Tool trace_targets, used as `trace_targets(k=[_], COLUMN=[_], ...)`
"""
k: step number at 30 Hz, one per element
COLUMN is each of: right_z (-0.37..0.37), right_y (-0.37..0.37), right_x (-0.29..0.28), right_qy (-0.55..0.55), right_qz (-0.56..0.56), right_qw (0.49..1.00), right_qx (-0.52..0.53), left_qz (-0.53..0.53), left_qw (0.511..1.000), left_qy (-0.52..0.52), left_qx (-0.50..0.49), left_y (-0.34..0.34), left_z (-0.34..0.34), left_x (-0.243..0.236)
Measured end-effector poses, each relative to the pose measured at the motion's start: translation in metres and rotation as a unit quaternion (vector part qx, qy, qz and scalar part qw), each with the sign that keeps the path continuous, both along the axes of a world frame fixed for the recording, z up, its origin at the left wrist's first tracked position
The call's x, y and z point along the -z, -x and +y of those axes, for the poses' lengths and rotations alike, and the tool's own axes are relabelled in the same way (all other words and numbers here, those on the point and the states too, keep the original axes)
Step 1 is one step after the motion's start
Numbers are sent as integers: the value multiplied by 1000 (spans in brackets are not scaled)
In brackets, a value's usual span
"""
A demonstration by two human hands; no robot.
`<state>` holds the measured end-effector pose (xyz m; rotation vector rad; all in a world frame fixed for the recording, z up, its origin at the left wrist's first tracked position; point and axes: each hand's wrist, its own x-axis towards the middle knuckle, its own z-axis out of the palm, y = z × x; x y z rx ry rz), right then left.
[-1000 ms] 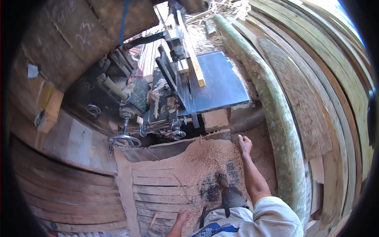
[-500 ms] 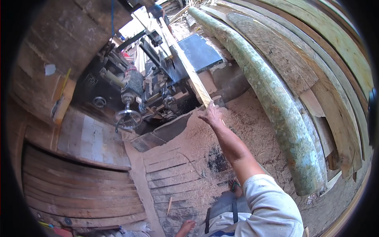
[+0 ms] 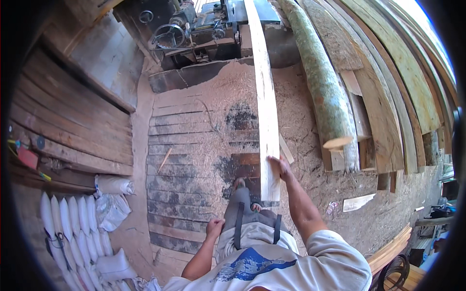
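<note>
A long pale sawn plank (image 3: 264, 106) runs from the machine's dark table (image 3: 264, 13) at the top toward my body. Its near end lies in front of my waist. My right hand (image 3: 281, 168) grips the plank's right edge a little above that end, with the thumb over the top face; the fingers beneath are hidden. Low beside my left thigh is my left hand (image 3: 215, 227), loosely fisted with nothing showing in it. The woodworking machine (image 3: 182, 41) has a round handwheel (image 3: 168, 37) on its left side.
A bark-covered log (image 3: 323, 87) and stacked boards (image 3: 383, 92) line the right side. Sawdust (image 3: 218, 87) covers much of the slatted floor (image 3: 170, 140). White sacks (image 3: 73, 218) pile up at lower left, below a wooden bench (image 3: 73, 121). An offcut (image 3: 358, 202) lies at right.
The plank has come back toward me, its near end now by my waist. My right arm has drawn in from its forward reach, and the view has tilted down.
</note>
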<state>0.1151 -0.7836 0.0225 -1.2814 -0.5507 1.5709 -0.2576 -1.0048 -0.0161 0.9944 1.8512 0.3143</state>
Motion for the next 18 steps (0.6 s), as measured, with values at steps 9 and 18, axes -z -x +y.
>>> trace_targets(k=[9, 18], right_z=[-332, -573], right_y=[84, 178], right_x=[10, -122], right_qy=[25, 86], right_qz=[-5, -470], right_qw=[999, 855], right_qx=[32, -202], left_qz=[-222, -454], left_qw=[948, 883], left_qy=[-53, 122], left_qx=[224, -1], left_y=[-116, -40], left_z=[-159, -428], left_x=[-72, -58])
